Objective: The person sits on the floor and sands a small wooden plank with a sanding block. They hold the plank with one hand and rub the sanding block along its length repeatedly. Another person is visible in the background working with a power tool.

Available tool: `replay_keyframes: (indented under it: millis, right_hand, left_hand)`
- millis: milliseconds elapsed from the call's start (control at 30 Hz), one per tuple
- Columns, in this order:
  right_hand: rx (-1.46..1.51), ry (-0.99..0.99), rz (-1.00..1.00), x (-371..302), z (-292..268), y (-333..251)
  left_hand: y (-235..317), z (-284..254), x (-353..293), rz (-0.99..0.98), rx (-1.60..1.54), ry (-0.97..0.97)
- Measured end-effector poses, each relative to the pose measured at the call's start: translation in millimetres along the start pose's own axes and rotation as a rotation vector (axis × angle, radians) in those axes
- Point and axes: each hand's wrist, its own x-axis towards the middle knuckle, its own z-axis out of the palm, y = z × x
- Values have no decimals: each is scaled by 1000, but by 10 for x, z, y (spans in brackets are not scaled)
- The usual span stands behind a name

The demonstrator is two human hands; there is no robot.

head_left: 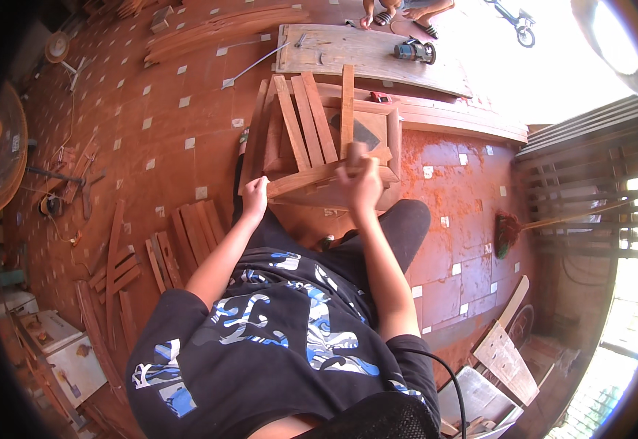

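The left hand [256, 195] has its fingers tight on a wooden strip [306, 178]; the right hand [363, 181] blurs, grip unclear. Holding the strip steady should help.

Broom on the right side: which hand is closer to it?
Right. The right hand is left of the broom, over the wooden strip; the left hand is farther left, at the strip's left end.

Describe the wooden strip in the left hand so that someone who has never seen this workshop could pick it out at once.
Just beyond the black patterned shirt is a framed wooden panel. Over its near part, the left hand grips one end of the wooden strip. Unlike the slats beyond, which point away, it runs crosswise.
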Motion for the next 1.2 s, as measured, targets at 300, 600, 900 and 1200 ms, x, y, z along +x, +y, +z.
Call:
replay_keyframes:
  millis: [300,600,900,1200]
  right_hand:
    - [134,-280,-149,-240,126,-454]
    - [32,118,244,228,-255,231]
    - [267,-404,-141,-299,-8,-597]
    - [80,-47,131,70,-76,-163]
  left_hand:
    - [93,-76,-20,-158,36,-60]
    - [129,-77,5,-108,40,-52]
    - [68,-109,-54,-195,-13,-151]
    - [251,-78,-102,-213,-14,-121]
